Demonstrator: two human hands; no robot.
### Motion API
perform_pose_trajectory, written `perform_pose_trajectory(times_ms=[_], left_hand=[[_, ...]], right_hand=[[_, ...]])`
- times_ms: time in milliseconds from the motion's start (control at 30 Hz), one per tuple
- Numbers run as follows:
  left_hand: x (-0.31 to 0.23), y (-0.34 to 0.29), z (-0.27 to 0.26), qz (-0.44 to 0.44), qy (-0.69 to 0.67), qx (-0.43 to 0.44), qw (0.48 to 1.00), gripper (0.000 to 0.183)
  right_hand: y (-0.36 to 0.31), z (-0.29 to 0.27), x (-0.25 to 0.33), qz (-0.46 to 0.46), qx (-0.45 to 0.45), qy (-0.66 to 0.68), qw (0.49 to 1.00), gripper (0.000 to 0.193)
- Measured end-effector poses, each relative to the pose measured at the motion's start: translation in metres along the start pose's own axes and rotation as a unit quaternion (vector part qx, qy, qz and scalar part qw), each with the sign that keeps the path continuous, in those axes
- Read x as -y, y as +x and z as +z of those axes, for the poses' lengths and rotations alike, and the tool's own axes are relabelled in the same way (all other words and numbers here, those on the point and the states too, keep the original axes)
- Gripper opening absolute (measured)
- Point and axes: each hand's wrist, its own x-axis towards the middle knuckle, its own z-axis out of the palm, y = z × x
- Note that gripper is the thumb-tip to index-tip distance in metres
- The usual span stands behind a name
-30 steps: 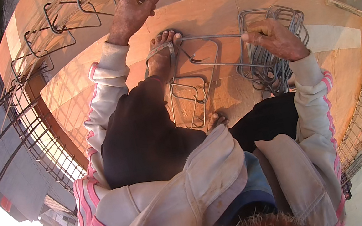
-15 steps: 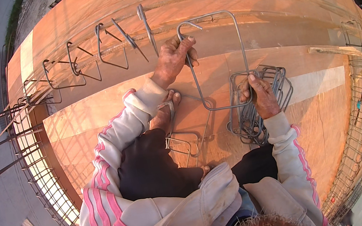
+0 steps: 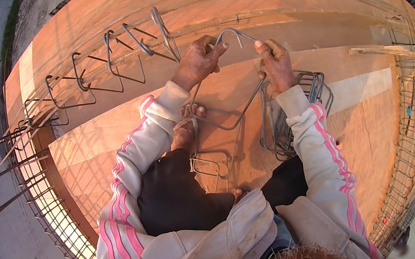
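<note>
Both hands hold one bent steel rebar stirrup (image 3: 253, 98), a squarish loop with a hooked end, tilted above the plywood. My left hand (image 3: 198, 63) is closed on it near the hook. On the opposite side, my right hand (image 3: 277, 66) grips it with the fingers closed. Just below my right forearm lies a pile of similar stirrups (image 3: 273, 137), partly covered by the sleeve. Several stirrups (image 3: 112, 60) hang in a row along long steel bars (image 3: 237, 17) to the far left. Another stirrup (image 3: 208, 166) lies between my legs.
I am squatting on plywood sheeting (image 3: 93, 144), with a sandalled foot (image 3: 185, 131) below my left hand. Rebar cages line the left edge (image 3: 49, 199) and the right edge (image 3: 401, 142) of the deck. A wooden strip (image 3: 387, 49) lies at the right.
The stirrup has turned and tilted, its hooked end now between my hands. My right hand has moved up and slightly left, nearer my left hand.
</note>
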Motion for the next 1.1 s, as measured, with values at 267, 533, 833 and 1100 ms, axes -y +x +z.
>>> perform_pose_trajectory(times_ms=[267, 533, 833, 1100], left_hand=[[0.024, -0.008, 0.024, 0.075, -0.037, -0.132, 0.988, 0.036], [0.02, 0.0, 0.024, 0.036, -0.089, -0.156, 0.983, 0.034], [0.001, 0.004, 0.018, -0.046, -0.366, -0.126, 0.921, 0.028], [-0.021, 0.003, -0.024, 0.055, 0.103, -0.112, 0.987, 0.042]], right_hand=[[0.024, -0.007, 0.001, 0.063, -0.037, -0.008, 0.997, 0.029], [0.066, -0.003, -0.013, 0.07, -0.049, -0.043, 0.995, 0.034], [0.013, 0.015, -0.004, 0.07, -0.074, 0.072, 0.992, 0.045], [-0.092, 0.043, -0.036, 0.167, -0.112, 0.371, 0.907, 0.031]])
